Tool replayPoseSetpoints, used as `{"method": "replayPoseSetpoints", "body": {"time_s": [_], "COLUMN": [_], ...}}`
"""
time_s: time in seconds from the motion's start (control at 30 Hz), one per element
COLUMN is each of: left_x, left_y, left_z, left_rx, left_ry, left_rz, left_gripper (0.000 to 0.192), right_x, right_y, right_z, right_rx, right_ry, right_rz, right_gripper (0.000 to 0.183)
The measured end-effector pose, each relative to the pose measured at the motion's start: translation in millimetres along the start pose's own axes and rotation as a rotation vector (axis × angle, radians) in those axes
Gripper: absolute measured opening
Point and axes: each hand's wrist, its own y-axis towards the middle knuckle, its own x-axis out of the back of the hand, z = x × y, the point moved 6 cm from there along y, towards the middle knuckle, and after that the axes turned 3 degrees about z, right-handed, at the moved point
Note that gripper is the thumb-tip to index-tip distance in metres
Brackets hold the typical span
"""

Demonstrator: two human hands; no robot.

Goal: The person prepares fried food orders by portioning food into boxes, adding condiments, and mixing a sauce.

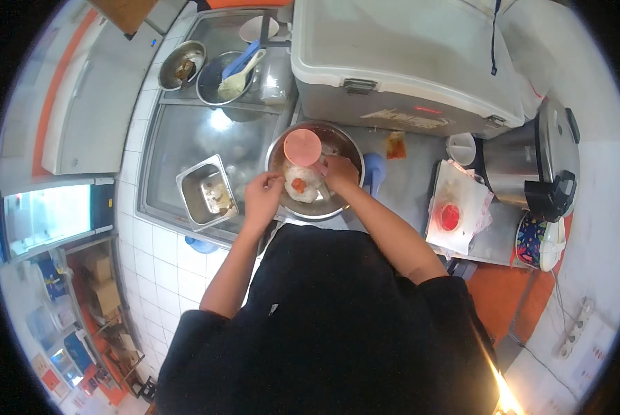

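A large steel bowl (pixel 360 155) stands before me with a mound of what looks like white rice (pixel 303 196) in it. An orange-red dab of sauce (pixel 298 185) sits on the mound. Over the far part of the bowl, my right hand (pixel 339 172) grips the handle of a round pink cup (pixel 302 147). My left hand (pixel 264 196) is at the bowl's left rim, fingertips close to the mound. Whether those fingers pinch anything is too small to tell.
Left of the bowl lies a steel food pan (pixel 193 194) with food residue. Farther back are a pot (pixel 201 91) holding a pale spoon (pixel 242 77) and a small steel bowl (pixel 164 67). A cooler box (pixel 393 98), a rice cooker (pixel 512 155) and stained wrapping paper (pixel 455 199) occupy the right side.
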Motion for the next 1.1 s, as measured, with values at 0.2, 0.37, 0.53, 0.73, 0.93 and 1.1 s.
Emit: {"method": "replayPoseSetpoints", "body": {"time_s": [0.2,0.37,0.53,0.73,0.93,1.1], "left_x": [0,-34,-50,-3,-20,-29], "left_y": [-30,-38,-32,-43,-36,-32], "left_z": [6,0,24,90,116,100], "left_rx": [0.244,0.173,0.104,0.246,0.106,-0.005], "left_ry": [-0.177,-0.212,-0.731,-0.704,-0.457,-0.398], "left_rz": [0.141,0.345,0.215,-0.019,-0.192,-0.282], "left_gripper": [0.028,0.033,0.043,0.028,0.029,0.027], "right_x": [12,52,23,-21,-62,-12], "right_y": [-4,-67,-106,-24,7,-11], "right_z": [-9,13,47,-15,-25,-6], "right_rx": [0.046,0.163,0.326,0.189,0.033,0.138], "right_ry": [-0.07,0.149,0.465,0.004,-0.119,-0.169], "right_rz": [-0.016,0.019,0.077,0.095,0.041,0.091], "right_gripper": [0.037,0.041,0.033,0.024,0.026,0.026]}}
